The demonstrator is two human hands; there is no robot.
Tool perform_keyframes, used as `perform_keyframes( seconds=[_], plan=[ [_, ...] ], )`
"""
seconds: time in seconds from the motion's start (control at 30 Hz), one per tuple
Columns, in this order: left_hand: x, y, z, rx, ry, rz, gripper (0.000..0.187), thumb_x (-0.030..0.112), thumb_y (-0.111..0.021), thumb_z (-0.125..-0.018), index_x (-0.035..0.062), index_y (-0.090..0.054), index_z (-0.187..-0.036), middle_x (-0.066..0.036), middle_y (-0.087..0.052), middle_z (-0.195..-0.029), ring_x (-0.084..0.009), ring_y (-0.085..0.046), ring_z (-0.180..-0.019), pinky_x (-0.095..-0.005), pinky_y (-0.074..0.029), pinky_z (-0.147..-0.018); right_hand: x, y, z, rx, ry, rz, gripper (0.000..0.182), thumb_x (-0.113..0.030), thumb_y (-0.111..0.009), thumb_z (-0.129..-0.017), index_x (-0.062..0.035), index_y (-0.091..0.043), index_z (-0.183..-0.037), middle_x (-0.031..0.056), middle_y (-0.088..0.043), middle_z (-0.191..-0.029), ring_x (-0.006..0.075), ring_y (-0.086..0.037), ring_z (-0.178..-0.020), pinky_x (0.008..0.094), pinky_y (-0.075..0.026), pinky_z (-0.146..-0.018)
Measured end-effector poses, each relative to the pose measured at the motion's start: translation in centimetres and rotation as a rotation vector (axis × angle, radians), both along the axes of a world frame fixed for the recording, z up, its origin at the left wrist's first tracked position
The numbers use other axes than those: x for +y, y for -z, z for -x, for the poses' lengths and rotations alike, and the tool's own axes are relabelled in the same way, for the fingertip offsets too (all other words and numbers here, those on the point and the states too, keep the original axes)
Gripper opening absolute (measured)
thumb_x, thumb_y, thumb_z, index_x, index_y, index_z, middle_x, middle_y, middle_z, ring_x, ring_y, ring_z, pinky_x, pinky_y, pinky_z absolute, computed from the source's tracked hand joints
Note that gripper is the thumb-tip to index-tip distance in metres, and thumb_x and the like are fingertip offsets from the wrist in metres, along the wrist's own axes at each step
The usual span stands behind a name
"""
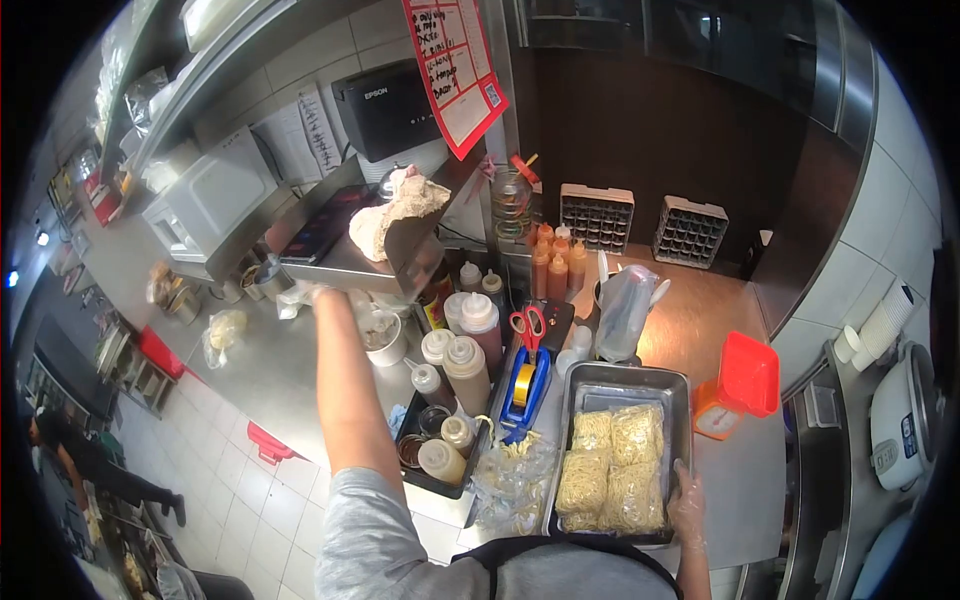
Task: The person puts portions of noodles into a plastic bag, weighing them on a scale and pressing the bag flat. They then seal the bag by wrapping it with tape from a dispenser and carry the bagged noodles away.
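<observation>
My left hand (318, 296) reaches out under the metal shelf, beside a crumpled plastic bag (292, 300); its fingers are mostly hidden, and I cannot make out what they touch. A clear glove covers my right hand (686, 508), which rests at the right edge of a deep metal tray (683, 410). In that tray lie several blocks of pale noodles (608, 470). Left of the tray are a blue tape dispenser (520, 395), red-handled scissors (528, 325) and clear bags (512, 485). A white tub (385, 345) stands near my left forearm.
Squeeze bottles (465, 370) crowd the counter's middle, some in a black bin (440, 488). An orange-red container (735, 385) stands right of the tray. Overhead is a metal shelf (345, 275) with a cloth (385, 225). A rice cooker (900, 420) sits far right. Another person (110, 470) is far left.
</observation>
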State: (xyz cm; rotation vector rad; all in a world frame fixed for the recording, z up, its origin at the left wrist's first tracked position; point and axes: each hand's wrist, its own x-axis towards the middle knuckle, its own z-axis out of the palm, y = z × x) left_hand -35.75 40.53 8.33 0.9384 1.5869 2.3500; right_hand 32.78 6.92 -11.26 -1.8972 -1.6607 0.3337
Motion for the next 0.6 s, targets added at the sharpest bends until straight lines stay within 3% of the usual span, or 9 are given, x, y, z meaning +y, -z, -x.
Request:
perform_keyframes(
  seconds=[0.07, 0.13, 0.17, 0.23, 0.3, 0.37, 0.43, 0.47, 0.6],
  plan=[
    [-1.4, 0.9, 4.7, -0.084, 0.166, -0.291, 0.004, 0.018, -0.055, -0.085, 0.0145, -0.058, -0.084, -0.003, -0.055, -0.072, -0.0176, -0.053, -0.056, -0.0288, -0.042, -0.048, 0.0, 0.2, -0.2, 0.009, 0.002, 0.011, 0.048, 0.003, -0.051, -0.083, -0.0092, -0.054, -0.130, 0.0257, -0.051, -0.119, 0.0438, -0.053, -0.107, 0.0444, -0.046, -0.093],
    [-4.6, 1.9, 10.6, -0.121, 0.471, -0.591, 0.005, 0.017, -0.054, -0.085, 0.0161, -0.058, -0.082, -0.002, -0.054, -0.069, -0.0162, -0.052, -0.052, -0.0277, -0.042, -0.045, -0.1, 0.7, -0.8, 0.026, -0.017, 0.000, 0.046, -0.002, -0.053, -0.086, -0.0061, -0.051, -0.132, 0.0246, -0.049, -0.125, 0.0406, -0.051, -0.114, 0.0437, -0.043, -0.098],
    [-8.8, 0.4, 9.9, -0.375, 0.720, -0.655, 0.017, 0.014, -0.054, -0.083, 0.0204, -0.050, -0.068, 0.004, -0.046, -0.063, -0.0115, -0.043, -0.045, -0.0242, -0.035, -0.039, 0.0, 1.0, -1.3, 0.035, -0.023, -0.009, 0.046, -0.004, -0.054, -0.087, -0.0045, -0.049, -0.133, 0.0241, -0.048, -0.128, 0.0391, -0.050, -0.118, 0.0433, -0.042, -0.100],
    [-14.8, -1.0, 11.9, -0.420, 0.524, -0.663, 0.003, 0.014, -0.051, -0.086, 0.0152, -0.049, -0.083, -0.001, -0.047, -0.080, -0.0159, -0.045, -0.062, -0.0294, -0.035, -0.055, 0.6, 2.9, -3.0, 0.318, 0.074, -0.129, 0.046, -0.010, -0.055, -0.090, -0.0007, -0.045, -0.135, 0.0223, -0.045, -0.133, 0.0353, -0.046, -0.124, 0.0428, -0.039, -0.103],
    [-21.7, -2.5, 13.1, -0.409, 0.312, -0.656, 0.010, 0.015, -0.047, -0.088, 0.0099, -0.048, -0.097, -0.006, -0.047, -0.097, -0.0203, -0.046, -0.080, -0.0347, -0.034, -0.071, 0.9, 6.5, -6.0, 0.546, 0.226, -0.150, 0.053, -0.020, -0.055, -0.095, 0.0042, -0.037, -0.138, 0.0202, -0.042, -0.139, 0.0308, -0.040, -0.129, 0.0416, -0.037, -0.104],
    [-28.1, -3.6, 13.3, -0.415, 0.101, -0.634, 0.024, 0.015, -0.044, -0.091, 0.0047, -0.047, -0.112, -0.012, -0.048, -0.113, -0.0246, -0.048, -0.097, -0.0399, -0.033, -0.086, 2.2, 7.7, -7.7, 0.531, 0.344, -0.227, 0.058, -0.022, -0.058, -0.094, 0.0039, -0.034, -0.140, 0.0225, -0.041, -0.139, 0.0325, -0.040, -0.129, 0.0411, -0.038, -0.105],
    [-32.9, -4.9, 11.3, -0.459, -0.123, -0.587, 0.037, 0.015, -0.041, -0.093, -0.0006, -0.047, -0.127, -0.017, -0.049, -0.130, -0.0290, -0.050, -0.115, -0.0451, -0.033, -0.102, 5.0, 10.0, -10.7, 0.233, 0.469, -0.340, 0.073, -0.025, -0.066, -0.088, 0.0019, -0.028, -0.144, 0.0215, -0.038, -0.140, 0.0335, -0.040, -0.129, 0.0417, -0.037, -0.105],
    [-34.6, -5.2, 9.7, -0.492, -0.171, -0.566, 0.044, 0.015, -0.039, -0.094, -0.0032, -0.046, -0.134, -0.020, -0.049, -0.139, -0.0312, -0.051, -0.124, -0.0477, -0.033, -0.110, 6.4, 8.1, -10.8, 0.276, 0.516, -0.358, 0.084, -0.030, -0.073, -0.082, 0.0063, -0.028, -0.143, 0.0267, -0.036, -0.141, 0.0378, -0.034, -0.133, 0.0435, -0.028, -0.112],
    [-37.0, -3.5, 5.0, -0.461, 0.030, -0.653, 0.042, 0.017, -0.042, -0.094, 0.0008, -0.047, -0.132, -0.016, -0.052, -0.131, -0.0278, -0.053, -0.116, -0.0449, -0.037, -0.104, 10.3, 5.3, -11.7, 0.344, 0.496, -0.387, 0.081, -0.021, -0.075, -0.076, 0.0034, -0.033, -0.141, 0.0282, -0.042, -0.135, 0.0414, -0.039, -0.128, 0.0454, -0.033, -0.108]
  ],
)
